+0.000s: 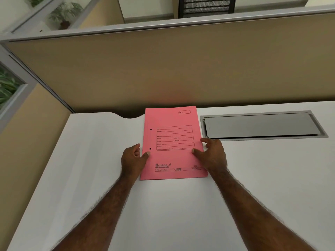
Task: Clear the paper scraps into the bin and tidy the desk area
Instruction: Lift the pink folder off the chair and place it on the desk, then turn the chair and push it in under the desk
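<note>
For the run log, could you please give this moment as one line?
left hand: on folder | right hand: on folder | folder: flat on desk

Folder [172, 142] lies on desk [90, 160], cable hatch [262, 125] right, apparently apart.

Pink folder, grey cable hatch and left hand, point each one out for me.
Pink folder [174, 120]: head view, blank upper cover.
Grey cable hatch [261, 125]: head view, middle of lid.
Left hand [133, 157]: head view, back of hand.

bare hairy forearms, left hand [133, 156] and right hand [213, 153] ungloved.
</note>
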Demonstrator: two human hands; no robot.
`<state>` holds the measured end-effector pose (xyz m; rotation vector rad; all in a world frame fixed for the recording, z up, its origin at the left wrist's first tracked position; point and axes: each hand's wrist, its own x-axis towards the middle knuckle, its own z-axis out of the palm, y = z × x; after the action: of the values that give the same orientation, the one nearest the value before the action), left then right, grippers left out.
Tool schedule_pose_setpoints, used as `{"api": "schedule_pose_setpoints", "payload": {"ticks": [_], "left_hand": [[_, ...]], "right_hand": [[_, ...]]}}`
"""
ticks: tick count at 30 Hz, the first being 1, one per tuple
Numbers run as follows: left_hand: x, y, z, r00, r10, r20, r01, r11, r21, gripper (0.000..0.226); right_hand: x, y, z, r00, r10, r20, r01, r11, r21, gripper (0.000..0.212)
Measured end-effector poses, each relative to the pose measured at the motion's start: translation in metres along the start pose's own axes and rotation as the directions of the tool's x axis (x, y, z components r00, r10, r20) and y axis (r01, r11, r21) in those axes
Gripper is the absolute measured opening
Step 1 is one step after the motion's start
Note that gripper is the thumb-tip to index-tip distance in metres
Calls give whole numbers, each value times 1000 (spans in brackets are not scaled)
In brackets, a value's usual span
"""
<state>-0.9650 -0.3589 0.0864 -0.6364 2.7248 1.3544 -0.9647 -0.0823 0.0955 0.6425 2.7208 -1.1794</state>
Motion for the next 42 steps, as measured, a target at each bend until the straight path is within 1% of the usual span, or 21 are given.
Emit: {"api": "schedule_pose_setpoints", "payload": {"ticks": [4, 8, 13, 18, 23, 30, 34, 42], "left_hand": [[-15, 1, -5, 1000, 9, -5, -9, 1000, 10, 66], [-35, 7, -12, 998, 59, -26, -59, 998, 3, 62], [-67, 16, -26, 985, 172, -31, -173, 985, -9, 56], [-113, 18, -49, 963, 267, -43, -268, 962, -44, 48], [-175, 5, -83, 936, 342, -77, -348, 935, -67, 43], [-272, -30, -128, 938, 336, -89, -345, 929, -131, 41], [-326, -52, -146, 943, 328, -66, -334, 928, -162, 41], [-399, -79, -166, 941, 337, -19, -335, 927, -169, 40]], "right_hand": [[-17, -2, -8, 1000, -11, -18, 11, 1000, -1, 66], [-44, -12, -21, 998, -52, -42, 51, 999, -20, 64], [-85, -21, -35, 985, -140, -100, 133, 989, -67, 65], [-137, -28, -49, 975, -176, -134, 166, 983, -77, 65], [-209, -25, -55, 966, -208, -155, 197, 977, -80, 64], [-323, -1, -57, 972, -184, -143, 176, 982, -64, 65], [-389, 19, -57, 974, -173, -146, 165, 984, -63, 63], [-480, 50, -63, 978, -140, -153, 131, 989, -67, 63]]}}
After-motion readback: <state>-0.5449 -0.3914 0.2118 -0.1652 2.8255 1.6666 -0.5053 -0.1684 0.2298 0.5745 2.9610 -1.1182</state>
